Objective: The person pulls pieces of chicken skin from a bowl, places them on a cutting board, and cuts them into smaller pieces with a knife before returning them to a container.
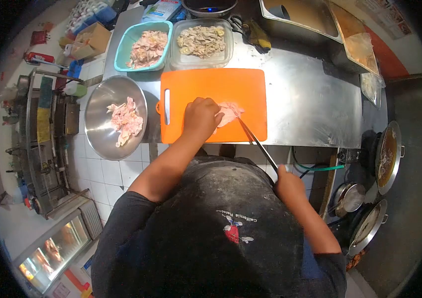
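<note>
A piece of pale pink raw meat (229, 113), which looks like chicken, lies on an orange cutting board (211, 82). My left hand (202, 116) is on its left end with the fingers curled and closed on it. In my right hand (290, 184) is the handle of a long knife (256, 140), whose blade slants up and left so that its tip meets the meat. Left of the board, a steel bowl (96, 119) holds more raw meat pieces (125, 120). Behind the board are a turquoise tub (121, 57) of similar meat and a clear container (228, 62) of greyish pieces.
The steel table (315, 99) extends to the right of the board. Metal trays (300, 20) stand at its back right, near black scissors (236, 24). Large pans (389, 156) sit at the far right. A metal rack (47, 144) stands at the left.
</note>
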`<state>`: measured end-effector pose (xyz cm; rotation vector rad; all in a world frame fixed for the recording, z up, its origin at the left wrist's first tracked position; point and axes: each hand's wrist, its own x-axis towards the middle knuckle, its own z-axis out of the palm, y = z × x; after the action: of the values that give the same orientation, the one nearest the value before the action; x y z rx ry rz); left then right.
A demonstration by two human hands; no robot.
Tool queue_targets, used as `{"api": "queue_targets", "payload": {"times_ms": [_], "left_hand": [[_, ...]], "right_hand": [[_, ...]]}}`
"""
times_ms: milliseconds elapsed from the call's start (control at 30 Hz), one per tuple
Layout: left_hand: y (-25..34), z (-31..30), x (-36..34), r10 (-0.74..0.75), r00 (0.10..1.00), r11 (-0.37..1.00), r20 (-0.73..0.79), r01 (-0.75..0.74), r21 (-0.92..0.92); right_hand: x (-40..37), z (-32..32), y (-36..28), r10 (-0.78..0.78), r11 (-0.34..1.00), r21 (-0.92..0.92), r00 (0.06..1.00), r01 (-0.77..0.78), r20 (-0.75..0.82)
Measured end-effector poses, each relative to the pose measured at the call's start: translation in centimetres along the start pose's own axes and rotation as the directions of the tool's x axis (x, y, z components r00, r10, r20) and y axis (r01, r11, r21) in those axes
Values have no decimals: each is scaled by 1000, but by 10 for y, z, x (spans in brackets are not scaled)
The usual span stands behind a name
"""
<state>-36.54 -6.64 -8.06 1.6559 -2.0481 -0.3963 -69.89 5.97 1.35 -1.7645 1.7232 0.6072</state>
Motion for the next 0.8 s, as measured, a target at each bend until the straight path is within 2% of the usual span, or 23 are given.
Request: {"api": "queue_targets", "payload": {"times_ms": [67, 133, 200, 233, 267, 333, 467, 533, 667, 733, 800], "left_hand": [[-4, -6, 1, 30, 999, 998, -13, -30, -48], [-2, -17, -8, 41, 992, 994, -122, -53, -100], [-6, -19, -16, 33, 998, 996, -50, -37, -83], [-7, -19, -18, 23, 1000, 997, 14, -22, -68], [-8, -18, -19, 27, 999, 998, 16, -26, -62], [-10, -13, -22, 55, 998, 996, -36, -58, -72], [-16, -9, -22, 81, 996, 994, -36, -84, -75], [-11, -12, -22, 42, 999, 998, -24, -43, -50], [-13, -11, -25, 26, 999, 999, -24, -27, -47], [-15, -12, -23, 13, 1000, 999, -1, -13, -42], [-16, -13, -22, 10, 1000, 998, -8, -11, -58]], "right_hand": [[-19, -7, 10, -2, 1000, -8, 1000, 2, 6], [-21, -9, 5, -8, 1000, -6, 1000, 8, 27], [-5, -11, -17, -92, 992, 75, 992, 98, -83], [7, -10, -29, -161, 980, 97, 976, 176, -148], [22, -11, -43, -227, 960, 112, 949, 255, -217], [45, -25, -73, -234, 954, 141, 952, 264, -197], [77, -29, -107, -267, 933, 199, 947, 300, -176], [86, -27, -116, -246, 941, 196, 956, 276, -162], [80, -24, -106, -216, 954, 185, 969, 236, -121], [61, -9, -72, -201, 970, 116, 974, 212, -106], [34, -3, -36, -149, 987, 63, 988, 151, -28]]}}
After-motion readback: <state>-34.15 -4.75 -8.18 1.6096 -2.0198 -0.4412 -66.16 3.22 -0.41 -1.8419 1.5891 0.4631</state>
